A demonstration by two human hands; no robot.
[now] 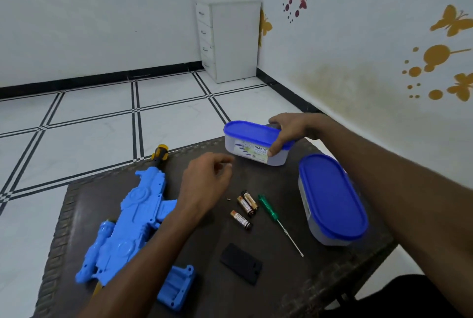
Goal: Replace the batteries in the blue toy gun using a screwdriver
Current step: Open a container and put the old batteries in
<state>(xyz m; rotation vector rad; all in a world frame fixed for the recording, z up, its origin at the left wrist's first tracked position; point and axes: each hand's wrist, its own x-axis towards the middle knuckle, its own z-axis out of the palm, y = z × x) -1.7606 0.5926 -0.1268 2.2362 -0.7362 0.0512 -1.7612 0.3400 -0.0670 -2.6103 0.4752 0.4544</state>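
Note:
The blue toy gun (pixel 128 218) lies on the left of the dark table (pixel 345 266), its yellow-black muzzle at the far edge. Three AA batteries (pixel 245 209) lie loose in the middle, a tiny screw (pixel 228 199) just left of them. A green-handled screwdriver (pixel 277 221) lies to their right. The black battery cover (pixel 242 263) lies nearer to me. My right hand (pixel 289 130) grips the far blue-lidded container (pixel 256 142) at its right end. My left hand (pixel 207 180) hovers over the table with fingers loosely curled; whether it holds anything I cannot tell.
A second blue-lidded container (pixel 331 197) stands at the table's right edge, close to the screwdriver. Beyond the table is a white tiled floor, with a white drawer cabinet (pixel 230 38) in the corner. A wall with butterfly stickers runs along the right.

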